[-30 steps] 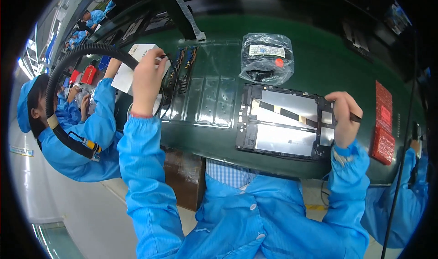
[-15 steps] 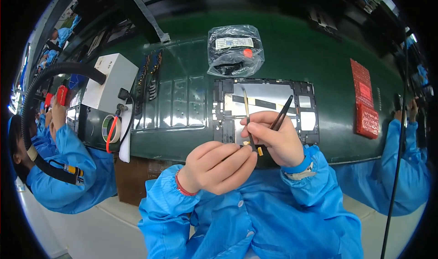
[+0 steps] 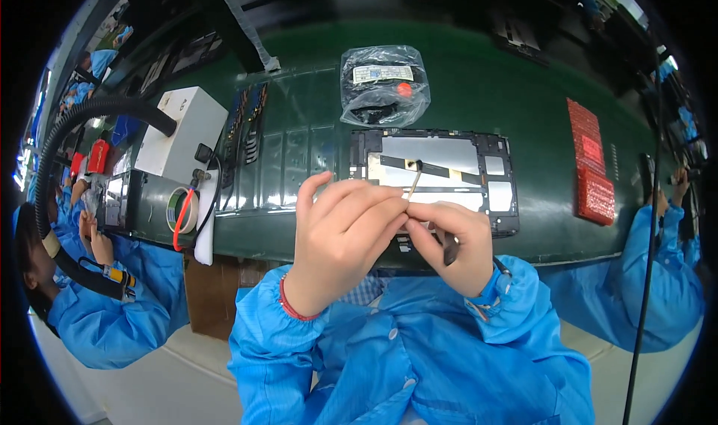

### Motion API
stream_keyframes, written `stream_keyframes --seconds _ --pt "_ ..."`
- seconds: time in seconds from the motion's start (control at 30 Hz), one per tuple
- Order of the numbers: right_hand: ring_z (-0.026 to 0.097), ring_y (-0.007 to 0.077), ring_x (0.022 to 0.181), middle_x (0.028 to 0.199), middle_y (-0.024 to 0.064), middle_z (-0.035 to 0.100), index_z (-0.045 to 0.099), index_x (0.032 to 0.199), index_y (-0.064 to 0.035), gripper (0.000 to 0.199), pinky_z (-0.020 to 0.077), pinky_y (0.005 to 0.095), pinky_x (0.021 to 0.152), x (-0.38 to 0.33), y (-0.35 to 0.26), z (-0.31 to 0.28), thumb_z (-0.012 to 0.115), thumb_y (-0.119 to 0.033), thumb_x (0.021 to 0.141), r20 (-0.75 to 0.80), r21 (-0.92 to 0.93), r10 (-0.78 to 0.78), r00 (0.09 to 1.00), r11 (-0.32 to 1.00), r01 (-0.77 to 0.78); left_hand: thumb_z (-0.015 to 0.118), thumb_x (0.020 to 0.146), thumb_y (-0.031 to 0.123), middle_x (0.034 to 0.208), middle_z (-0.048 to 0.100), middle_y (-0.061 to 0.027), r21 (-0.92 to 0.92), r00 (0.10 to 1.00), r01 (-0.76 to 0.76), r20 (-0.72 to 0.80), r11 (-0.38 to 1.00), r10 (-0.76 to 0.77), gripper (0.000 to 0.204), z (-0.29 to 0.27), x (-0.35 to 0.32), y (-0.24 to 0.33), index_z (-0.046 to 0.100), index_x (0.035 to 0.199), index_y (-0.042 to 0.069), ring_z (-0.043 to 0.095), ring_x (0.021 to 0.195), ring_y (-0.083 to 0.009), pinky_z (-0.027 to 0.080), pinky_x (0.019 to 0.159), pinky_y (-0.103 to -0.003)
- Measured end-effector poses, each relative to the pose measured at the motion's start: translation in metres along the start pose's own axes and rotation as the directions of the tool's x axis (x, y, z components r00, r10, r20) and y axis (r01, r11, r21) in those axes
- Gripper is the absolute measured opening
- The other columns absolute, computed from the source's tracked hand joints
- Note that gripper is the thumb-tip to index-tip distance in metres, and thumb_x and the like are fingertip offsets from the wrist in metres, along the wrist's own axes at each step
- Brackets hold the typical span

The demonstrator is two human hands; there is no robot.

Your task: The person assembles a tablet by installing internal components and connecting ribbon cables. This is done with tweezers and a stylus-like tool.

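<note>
My left hand (image 3: 348,238) and my right hand (image 3: 456,249) meet at their fingertips over the near edge of an opened tablet-like frame (image 3: 490,137). From the pinch rises a narrow pale flex cable (image 3: 412,184) with a dark end. The left fingers are closed on its lower part; one left finger lifts away at the side. My right thumb and forefinger pinch at the same spot, hiding the cable's lower end. A dark pair of tweezers (image 3: 450,249) is tucked in my right hand, its points out of sight.
A clear bag (image 3: 385,107) of dark parts lies beyond the frame, red bubble wrap (image 3: 594,189) to the right. At left stand a white box (image 3: 179,137) with a black hose and a tape roll (image 3: 179,208). A co-worker's hand (image 3: 97,245) is further left.
Both hands have come together, the left raised and turned. The tweezers, which pointed up and right, have swung down into my right palm. The cable's dark end now shows above my fingers.
</note>
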State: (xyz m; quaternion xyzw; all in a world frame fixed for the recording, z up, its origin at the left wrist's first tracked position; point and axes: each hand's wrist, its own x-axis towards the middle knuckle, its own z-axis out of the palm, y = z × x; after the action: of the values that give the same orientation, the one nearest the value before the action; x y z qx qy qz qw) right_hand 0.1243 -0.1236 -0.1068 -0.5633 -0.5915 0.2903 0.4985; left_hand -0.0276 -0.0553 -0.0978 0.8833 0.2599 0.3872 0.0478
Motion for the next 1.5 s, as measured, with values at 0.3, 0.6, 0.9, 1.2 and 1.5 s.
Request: stream_keyframes --seconds 0.3,0.6,0.9,1.2,1.5 --pt "0.059 0.0259 0.063 0.075 0.01 0.063 0.063 0.088 -0.0032 0.018 0.0453 0.0327 0.057 -0.011 0.003 0.007 0.065 -0.003 0.071 -0.062 -0.214 -0.312 0.948 0.932 0.293 0.068 0.057 0.003 0.086 0.063 0.0013 0.205 0.991 -0.099 -0.073 0.974 0.116 0.025 -0.003 -0.009 0.016 0.062 0.081 0.01 0.055 0.077 -0.0169 0.038 0.071 -0.031" --pt "0.06 0.0215 0.059 0.07 0.0089 0.064 0.066 0.086 -0.0031 0.018 0.0455 0.0293 0.054 -0.017 0.011 0.011 0.066 0.0 0.068 -0.014 -0.066 -0.153 0.988 0.986 0.152 0.068 0.063 0.006 0.09 0.064 0.0016 0.18 0.988 -0.001 -0.152 0.984 0.029 0.025 -0.006 -0.033 0.003 0.063 0.087 0.01 0.055 0.072 -0.0149 0.038 0.064 -0.029" --pt "0.059 0.0249 0.059 0.068 0.0094 0.062 0.064 0.086 -0.0028 0.018 0.0449 0.0313 0.056 -0.003 0.019 0.013 0.066 -0.001 0.069 -0.136 -0.164 -0.213 0.968 0.968 0.19 0.07 0.065 0.005 0.092 0.064 -0.0008 0.158 0.998 0.048 -0.051 0.986 -0.04 0.024 0.014 -0.019 0.012 0.064 0.088 0.009 0.055 0.074 -0.016 0.038 0.066 -0.028" --pt "0.059 0.023 0.06 0.07 0.0082 0.062 0.063 0.088 -0.0025 0.018 0.044 0.0312 0.056 -0.005 0.024 0.015 0.066 -0.002 0.07 -0.128 -0.286 -0.318 0.94 0.919 0.272 0.071 0.063 0.006 0.09 0.064 0.0004 0.2 0.999 0.02 -0.042 0.98 -0.012 0.026 0.016 -0.017 0.012 0.064 0.088 0.009 0.054 0.071 -0.015 0.038 0.066 -0.027" --pt "0.06 0.0225 0.061 0.07 0.0079 0.062 0.063 0.088 -0.0022 0.02 0.0443 0.0312 0.056 -0.009 0.018 0.012 0.066 -0.002 0.068 -0.049 -0.312 -0.344 0.938 0.897 0.312 0.067 0.06 -0.001 0.085 0.064 -0.0022 0.145 0.997 -0.043 -0.06 0.988 0.052 0.024 0.014 -0.019 0.006 0.062 0.083 0.007 0.054 0.066 -0.0171 0.04 0.061 -0.029"
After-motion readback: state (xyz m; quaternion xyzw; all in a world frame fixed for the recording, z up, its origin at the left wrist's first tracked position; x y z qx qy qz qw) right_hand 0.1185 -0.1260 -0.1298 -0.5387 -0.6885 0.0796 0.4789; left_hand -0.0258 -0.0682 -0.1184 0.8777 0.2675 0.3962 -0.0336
